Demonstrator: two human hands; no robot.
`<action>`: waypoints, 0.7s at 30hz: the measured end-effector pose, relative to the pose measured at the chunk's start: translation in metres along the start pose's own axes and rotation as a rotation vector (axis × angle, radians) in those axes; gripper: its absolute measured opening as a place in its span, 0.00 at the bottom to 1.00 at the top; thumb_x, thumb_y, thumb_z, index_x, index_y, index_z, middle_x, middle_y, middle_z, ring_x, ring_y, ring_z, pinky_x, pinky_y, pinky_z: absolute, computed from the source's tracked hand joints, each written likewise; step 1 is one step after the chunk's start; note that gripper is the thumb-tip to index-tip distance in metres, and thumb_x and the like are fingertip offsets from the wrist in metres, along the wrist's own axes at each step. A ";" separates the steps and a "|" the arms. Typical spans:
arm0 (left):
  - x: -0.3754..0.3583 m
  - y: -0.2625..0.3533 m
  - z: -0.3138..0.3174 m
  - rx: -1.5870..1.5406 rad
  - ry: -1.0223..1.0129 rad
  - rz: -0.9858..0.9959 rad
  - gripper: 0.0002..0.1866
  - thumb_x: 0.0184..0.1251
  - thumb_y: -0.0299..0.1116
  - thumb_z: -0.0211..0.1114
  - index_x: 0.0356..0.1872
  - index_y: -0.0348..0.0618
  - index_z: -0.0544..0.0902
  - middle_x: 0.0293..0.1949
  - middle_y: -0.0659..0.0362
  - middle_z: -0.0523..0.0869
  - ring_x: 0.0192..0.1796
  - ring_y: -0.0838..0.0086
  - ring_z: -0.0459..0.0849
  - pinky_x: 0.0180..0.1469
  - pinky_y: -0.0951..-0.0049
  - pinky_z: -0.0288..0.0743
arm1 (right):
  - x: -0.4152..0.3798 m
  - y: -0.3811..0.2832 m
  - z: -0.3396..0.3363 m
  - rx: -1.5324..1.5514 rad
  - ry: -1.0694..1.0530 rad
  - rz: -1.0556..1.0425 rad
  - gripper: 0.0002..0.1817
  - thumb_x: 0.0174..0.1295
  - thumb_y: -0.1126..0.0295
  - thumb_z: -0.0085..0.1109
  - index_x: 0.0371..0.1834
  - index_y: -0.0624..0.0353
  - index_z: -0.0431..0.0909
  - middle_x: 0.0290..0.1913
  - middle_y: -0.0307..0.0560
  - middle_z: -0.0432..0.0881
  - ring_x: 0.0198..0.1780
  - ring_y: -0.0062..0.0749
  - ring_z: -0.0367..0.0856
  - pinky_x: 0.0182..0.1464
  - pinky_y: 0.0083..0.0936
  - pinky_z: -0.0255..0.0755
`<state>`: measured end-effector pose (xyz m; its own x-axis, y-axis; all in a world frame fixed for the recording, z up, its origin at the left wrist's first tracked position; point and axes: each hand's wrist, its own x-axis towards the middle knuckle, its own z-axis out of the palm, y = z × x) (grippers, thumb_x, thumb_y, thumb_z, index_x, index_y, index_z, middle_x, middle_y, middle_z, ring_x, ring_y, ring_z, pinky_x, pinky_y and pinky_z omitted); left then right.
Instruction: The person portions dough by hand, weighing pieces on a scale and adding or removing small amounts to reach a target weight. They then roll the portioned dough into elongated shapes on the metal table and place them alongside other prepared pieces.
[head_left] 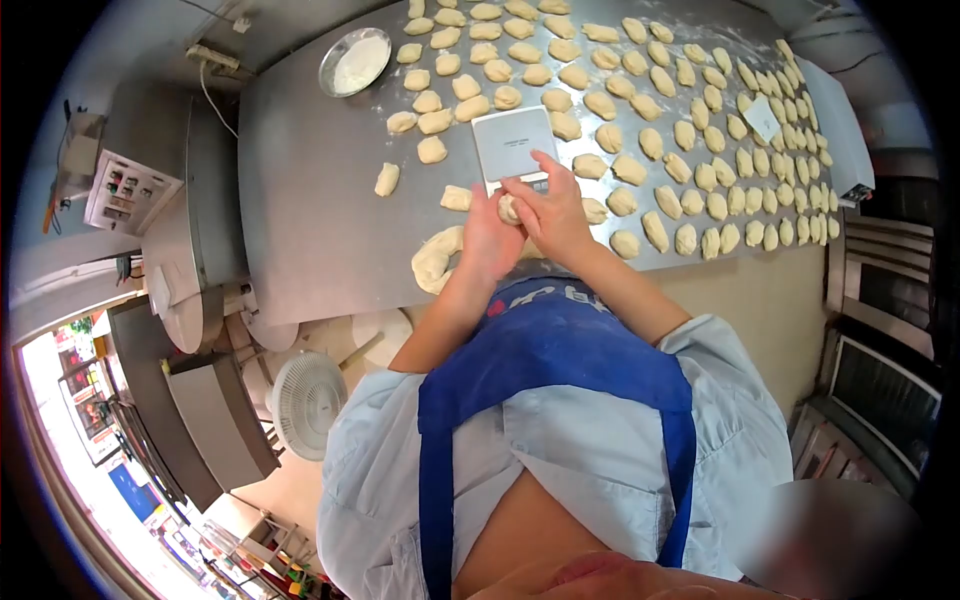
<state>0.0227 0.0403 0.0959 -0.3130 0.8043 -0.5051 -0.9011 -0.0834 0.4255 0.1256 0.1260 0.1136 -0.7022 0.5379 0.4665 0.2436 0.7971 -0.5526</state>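
My left hand (pixel 490 235) and right hand (pixel 550 210) meet just in front of the scale (pixel 513 143), both closed round one small dough piece (pixel 509 209), pinched btwn fingers of both. Piece sits at the near edge of the scale, w/ right-hand fingertips reaching onto it; can't tell its long axis, mostly hidden. Bigger dough rope (pixel 436 260) lies on the tabletop (pixel 310 190) just left of my left wrist, curving toward me, so left hand is nearer it. Rows of cut pieces (pixel 660 110) spread beyond and to the right; flour bowl (pixel 355 62) far left.
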 end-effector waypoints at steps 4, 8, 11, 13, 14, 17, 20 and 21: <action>-0.017 0.006 0.022 -0.027 0.004 -0.045 0.42 0.77 0.67 0.31 0.71 0.37 0.62 0.69 0.48 0.69 0.73 0.57 0.65 0.75 0.51 0.57 | -0.012 -0.002 0.010 0.191 0.008 -0.044 0.21 0.63 0.70 0.57 0.61 0.51 0.80 0.71 0.53 0.65 0.67 0.56 0.67 0.64 0.52 0.63; -0.007 0.007 0.011 -0.094 -0.141 -0.169 0.44 0.75 0.69 0.32 0.74 0.38 0.59 0.73 0.48 0.65 0.75 0.57 0.63 0.76 0.51 0.54 | -0.001 0.019 0.005 0.190 -0.202 0.056 0.14 0.66 0.65 0.53 0.50 0.53 0.84 0.56 0.57 0.80 0.56 0.54 0.79 0.55 0.47 0.72; -0.006 -0.003 0.010 -0.165 -0.119 -0.369 0.46 0.74 0.70 0.32 0.76 0.39 0.56 0.75 0.48 0.63 0.76 0.57 0.60 0.77 0.50 0.50 | 0.003 0.029 0.003 0.279 -0.320 0.210 0.16 0.69 0.59 0.50 0.38 0.56 0.86 0.41 0.58 0.85 0.43 0.55 0.83 0.45 0.47 0.75; -0.008 -0.015 0.026 -0.084 -0.100 -0.343 0.47 0.73 0.72 0.32 0.76 0.39 0.56 0.75 0.48 0.62 0.77 0.56 0.59 0.77 0.49 0.49 | 0.001 0.031 0.002 0.223 -0.216 0.261 0.19 0.70 0.58 0.48 0.33 0.57 0.86 0.33 0.57 0.86 0.37 0.57 0.84 0.41 0.48 0.76; -0.004 -0.017 0.026 -0.073 -0.138 -0.374 0.49 0.71 0.74 0.32 0.77 0.39 0.55 0.76 0.49 0.62 0.78 0.56 0.59 0.77 0.48 0.49 | -0.002 0.035 0.000 0.243 -0.187 0.213 0.20 0.70 0.58 0.48 0.31 0.57 0.86 0.32 0.55 0.86 0.36 0.57 0.84 0.39 0.49 0.75; 0.006 -0.021 0.038 -0.080 -0.173 -0.491 0.50 0.70 0.75 0.32 0.77 0.40 0.55 0.76 0.49 0.62 0.78 0.56 0.59 0.77 0.47 0.49 | -0.013 0.059 -0.004 0.257 -0.241 0.225 0.20 0.70 0.57 0.48 0.34 0.58 0.86 0.35 0.55 0.86 0.39 0.57 0.83 0.42 0.48 0.74; 0.034 -0.035 0.046 -0.045 -0.144 -0.514 0.51 0.69 0.76 0.32 0.77 0.41 0.55 0.76 0.49 0.62 0.78 0.54 0.59 0.77 0.44 0.48 | -0.020 0.100 -0.012 0.553 -0.241 0.479 0.18 0.69 0.59 0.50 0.45 0.60 0.84 0.47 0.60 0.82 0.51 0.53 0.80 0.56 0.41 0.71; 0.044 -0.040 0.049 -0.061 -0.097 -0.553 0.51 0.68 0.77 0.32 0.77 0.41 0.55 0.76 0.49 0.62 0.78 0.54 0.59 0.77 0.44 0.48 | -0.021 0.109 -0.022 0.550 -0.239 0.485 0.18 0.69 0.59 0.50 0.45 0.60 0.84 0.47 0.60 0.82 0.51 0.53 0.80 0.56 0.41 0.71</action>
<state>0.0597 0.1082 0.0938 0.2369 0.7885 -0.5676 -0.9399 0.3338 0.0714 0.1817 0.2079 0.0591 -0.7426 0.6684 -0.0429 0.2370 0.2023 -0.9502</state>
